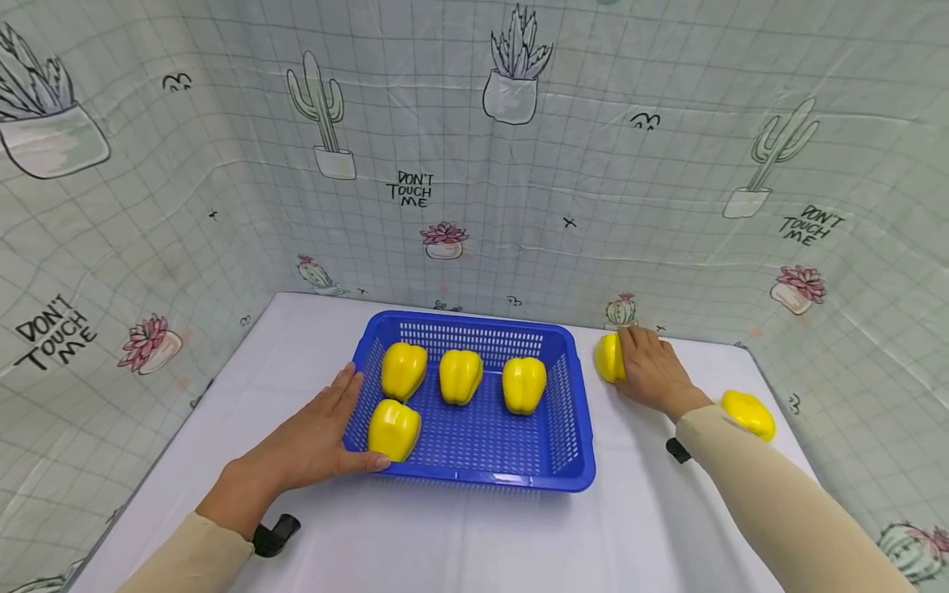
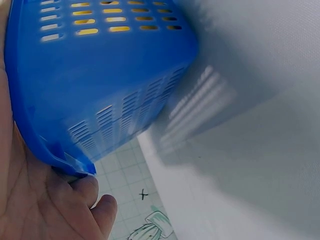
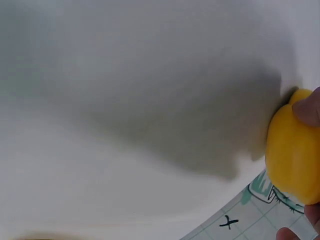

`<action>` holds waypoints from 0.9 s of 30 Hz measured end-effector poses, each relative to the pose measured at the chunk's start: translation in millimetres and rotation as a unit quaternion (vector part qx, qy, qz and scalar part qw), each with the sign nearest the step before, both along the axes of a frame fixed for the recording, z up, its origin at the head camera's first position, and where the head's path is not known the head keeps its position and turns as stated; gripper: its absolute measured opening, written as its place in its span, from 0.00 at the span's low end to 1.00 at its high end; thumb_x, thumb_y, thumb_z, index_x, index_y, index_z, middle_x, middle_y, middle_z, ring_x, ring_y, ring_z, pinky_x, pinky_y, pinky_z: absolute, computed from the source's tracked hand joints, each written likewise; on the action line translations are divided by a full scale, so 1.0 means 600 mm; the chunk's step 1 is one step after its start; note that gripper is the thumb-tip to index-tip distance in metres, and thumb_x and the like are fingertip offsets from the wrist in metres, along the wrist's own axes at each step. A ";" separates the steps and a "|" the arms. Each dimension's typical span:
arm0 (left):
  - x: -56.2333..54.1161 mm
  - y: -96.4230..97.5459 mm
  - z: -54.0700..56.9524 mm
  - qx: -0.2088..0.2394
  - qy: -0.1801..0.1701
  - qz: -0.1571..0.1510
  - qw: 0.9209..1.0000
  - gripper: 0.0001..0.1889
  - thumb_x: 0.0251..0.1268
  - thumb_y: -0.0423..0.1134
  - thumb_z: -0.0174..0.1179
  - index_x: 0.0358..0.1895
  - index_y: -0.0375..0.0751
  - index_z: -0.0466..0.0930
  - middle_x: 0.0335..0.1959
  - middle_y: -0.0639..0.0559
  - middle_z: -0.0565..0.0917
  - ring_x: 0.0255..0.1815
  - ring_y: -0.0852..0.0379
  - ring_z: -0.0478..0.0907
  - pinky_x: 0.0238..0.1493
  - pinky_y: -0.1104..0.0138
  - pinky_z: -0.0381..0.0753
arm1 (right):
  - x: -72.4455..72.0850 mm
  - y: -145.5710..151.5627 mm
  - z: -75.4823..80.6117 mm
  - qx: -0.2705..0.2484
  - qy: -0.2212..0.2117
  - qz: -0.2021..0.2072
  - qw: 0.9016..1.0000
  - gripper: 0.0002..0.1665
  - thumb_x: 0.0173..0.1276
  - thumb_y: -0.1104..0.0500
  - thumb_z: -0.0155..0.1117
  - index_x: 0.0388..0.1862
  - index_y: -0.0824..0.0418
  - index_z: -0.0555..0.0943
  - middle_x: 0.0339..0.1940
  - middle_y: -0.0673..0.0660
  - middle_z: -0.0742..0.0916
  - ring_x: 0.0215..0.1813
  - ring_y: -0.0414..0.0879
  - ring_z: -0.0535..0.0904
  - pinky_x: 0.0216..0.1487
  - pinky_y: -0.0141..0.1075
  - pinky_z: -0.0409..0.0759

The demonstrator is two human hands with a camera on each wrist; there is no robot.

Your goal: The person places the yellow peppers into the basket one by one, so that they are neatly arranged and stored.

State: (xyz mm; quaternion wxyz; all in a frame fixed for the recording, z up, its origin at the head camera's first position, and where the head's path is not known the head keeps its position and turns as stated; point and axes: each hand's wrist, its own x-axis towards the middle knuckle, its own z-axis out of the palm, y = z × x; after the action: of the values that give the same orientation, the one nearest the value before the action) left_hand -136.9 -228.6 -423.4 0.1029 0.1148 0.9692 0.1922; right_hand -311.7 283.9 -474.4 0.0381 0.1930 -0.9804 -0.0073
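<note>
L hand relaxed, fingers extended, touching basket's L side, thumb on front rim | blue basket just R of L hand, btwn hands | 4 yel. peppers in it, R of L hand | held pepper, yel., in grasp of R hand | spare pepper, yel., on table, R of R hand, nr its sleeve

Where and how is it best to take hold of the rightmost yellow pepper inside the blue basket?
I would grip the rightmost yellow pepper by its left and right sides, near its widest part, coming from above. The walls of the blue basket would likely hinder a low approach, while gaps on both sides leave room.
</note>
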 end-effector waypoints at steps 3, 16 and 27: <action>0.000 -0.001 0.000 -0.001 0.003 0.000 1.000 0.71 0.55 0.81 0.63 0.85 0.30 0.43 0.88 0.33 0.40 0.85 0.28 0.49 0.78 0.34 0.62 | 0.012 0.008 0.000 -0.005 -0.006 0.001 1.000 0.53 0.62 0.58 0.75 0.78 0.75 0.58 0.72 0.76 0.69 0.72 0.72 0.66 0.74 0.71 0.67; 0.000 -0.001 -0.001 0.001 0.009 -0.005 1.000 0.71 0.56 0.80 0.63 0.85 0.29 0.43 0.88 0.33 0.40 0.85 0.27 0.50 0.78 0.34 0.63 | 0.037 0.019 -0.009 0.041 0.019 0.025 0.999 0.56 0.59 0.56 0.81 0.77 0.73 0.59 0.73 0.75 0.71 0.74 0.72 0.68 0.76 0.69 0.66; 0.002 0.000 0.004 0.004 0.002 -0.008 1.000 0.71 0.56 0.81 0.62 0.85 0.29 0.42 0.88 0.33 0.39 0.84 0.26 0.50 0.77 0.34 0.63 | 0.053 0.015 0.000 0.072 0.035 0.031 0.996 0.58 0.58 0.47 0.83 0.76 0.72 0.61 0.68 0.74 0.74 0.69 0.70 0.72 0.70 0.68 0.73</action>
State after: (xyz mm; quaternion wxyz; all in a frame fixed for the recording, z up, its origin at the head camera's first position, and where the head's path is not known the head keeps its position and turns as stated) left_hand -135.8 -228.5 -420.9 0.1019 0.1230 0.9677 0.1948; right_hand -280.1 292.9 -474.6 0.0583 0.2251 -0.9690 -0.0833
